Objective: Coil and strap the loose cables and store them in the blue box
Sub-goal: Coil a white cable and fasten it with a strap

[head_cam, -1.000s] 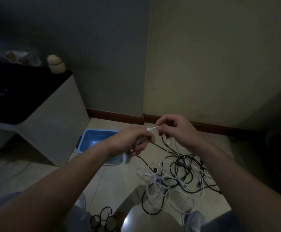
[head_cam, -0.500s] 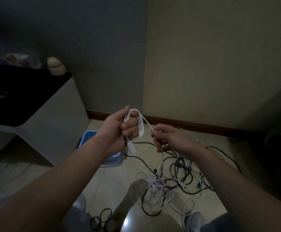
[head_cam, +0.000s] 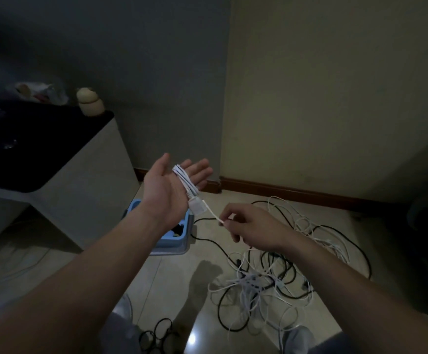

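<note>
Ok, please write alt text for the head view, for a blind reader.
A person's open left hand has a white cable wound around its fingers, while the right hand pinches the cable's free length. A tangle of cables and a blue box lie on the floor.

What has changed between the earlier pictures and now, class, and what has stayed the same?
The left hand has opened, palm up, with the white cable now wound round its fingers. The right hand has drawn away, down and to the right, pinching the cable taut. The blue box and the cable pile on the floor lie as before.
</note>
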A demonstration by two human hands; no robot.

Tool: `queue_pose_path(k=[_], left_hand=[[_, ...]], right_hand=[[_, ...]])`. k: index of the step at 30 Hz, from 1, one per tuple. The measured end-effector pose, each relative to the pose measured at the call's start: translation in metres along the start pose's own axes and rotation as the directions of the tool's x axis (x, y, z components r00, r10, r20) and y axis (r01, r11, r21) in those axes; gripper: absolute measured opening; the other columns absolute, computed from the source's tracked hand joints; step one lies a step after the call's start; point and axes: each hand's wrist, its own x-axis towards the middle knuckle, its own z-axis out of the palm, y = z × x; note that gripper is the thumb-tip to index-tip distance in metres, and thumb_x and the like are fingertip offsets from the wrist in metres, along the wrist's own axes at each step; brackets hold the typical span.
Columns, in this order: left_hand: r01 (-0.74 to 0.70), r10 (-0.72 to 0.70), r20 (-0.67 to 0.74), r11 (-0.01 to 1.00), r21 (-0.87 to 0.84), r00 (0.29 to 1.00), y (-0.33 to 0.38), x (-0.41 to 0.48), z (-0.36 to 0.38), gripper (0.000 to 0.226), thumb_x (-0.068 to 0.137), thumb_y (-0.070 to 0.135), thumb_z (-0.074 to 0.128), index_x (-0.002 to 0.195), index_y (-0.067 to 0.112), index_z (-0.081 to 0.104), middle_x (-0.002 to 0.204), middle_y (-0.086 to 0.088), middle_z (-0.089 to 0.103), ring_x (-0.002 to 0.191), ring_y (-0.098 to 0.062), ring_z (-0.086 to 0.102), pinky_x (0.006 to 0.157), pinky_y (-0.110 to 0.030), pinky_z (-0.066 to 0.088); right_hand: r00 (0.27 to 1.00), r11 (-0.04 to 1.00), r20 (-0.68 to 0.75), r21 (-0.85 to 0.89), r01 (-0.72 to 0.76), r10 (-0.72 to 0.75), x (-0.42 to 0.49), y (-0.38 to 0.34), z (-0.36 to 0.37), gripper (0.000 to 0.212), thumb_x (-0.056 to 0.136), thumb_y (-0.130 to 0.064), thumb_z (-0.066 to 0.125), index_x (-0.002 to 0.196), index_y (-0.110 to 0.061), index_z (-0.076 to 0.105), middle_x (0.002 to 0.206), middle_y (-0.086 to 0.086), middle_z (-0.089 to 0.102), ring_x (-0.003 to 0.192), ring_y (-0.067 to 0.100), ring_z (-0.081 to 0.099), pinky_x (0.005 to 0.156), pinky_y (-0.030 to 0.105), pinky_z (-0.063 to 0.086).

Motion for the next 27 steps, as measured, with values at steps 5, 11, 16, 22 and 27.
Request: queue_pose_path(k=[5,11,16,22,27], left_hand=[[-0.002,0.007,-0.028,0.985,0.173,1.0,-0.005,0.003,0.0,0.059,0.103,0.05,0.028,0.13,0.001,0.044,0.114,-0.026,0.07,0.106,-0.036,0.07,0.095,-0.043,0.047],[0.122,-0.122,-0.035,0.842,0.526,0.992,-0.028,-0.001,0.014,0.056,0.104,0.045,0.025,0.103,-0.001,0.056,0.091,-0.025,0.07,0.076,-0.03,0.066,0.075,-0.035,0.05],[0.038,-0.175,0.117,0.691,0.722,0.978,-0.04,-0.011,0.019,0.068,0.109,0.035,0.016,0.094,-0.002,0.071,0.064,0.003,0.061,0.048,-0.001,0.059,0.053,-0.018,0.047],[0.093,-0.378,0.148,0.55,0.83,0.914,-0.034,-0.013,0.022,0.075,0.102,0.05,0.007,0.078,-0.001,0.057,0.068,-0.02,0.056,0.049,-0.027,0.044,0.055,-0.034,0.036],[0.095,-0.385,0.138,0.526,0.845,0.913,-0.031,-0.011,0.018,0.064,0.103,0.049,0.012,0.082,0.003,0.05,0.059,-0.011,0.039,0.045,-0.018,0.028,0.047,-0.028,0.025]], right_hand=[[0.993,0.989,-0.061,-0.113,0.093,-0.1,-0.001,-0.012,0.002,0.021,0.099,-0.025,0.057,0.111,-0.024,0.075,0.079,-0.01,0.07,0.069,-0.001,0.062,0.065,0.018,0.043],[0.971,0.976,-0.104,-0.071,0.207,-0.213,-0.004,-0.024,-0.001,0.025,0.093,-0.01,0.062,0.107,-0.024,0.078,0.106,-0.021,0.072,0.094,-0.002,0.066,0.083,0.027,0.051],[0.921,0.959,-0.296,0.048,0.279,-0.254,-0.002,-0.021,-0.005,0.022,0.083,0.003,0.068,0.091,-0.018,0.069,0.073,-0.002,0.074,0.065,0.011,0.07,0.067,0.032,0.056],[0.887,0.897,-0.313,-0.393,0.204,-0.339,-0.002,-0.017,-0.014,0.019,0.077,-0.037,0.075,0.081,-0.029,0.058,0.062,-0.013,0.064,0.06,0.003,0.059,0.058,0.035,0.052],[0.843,0.833,-0.409,-0.547,0.08,-0.349,0.0,-0.013,-0.024,0.05,0.071,-0.07,0.069,0.069,-0.026,0.045,0.058,-0.008,0.053,0.056,0.006,0.049,0.051,0.032,0.039]])
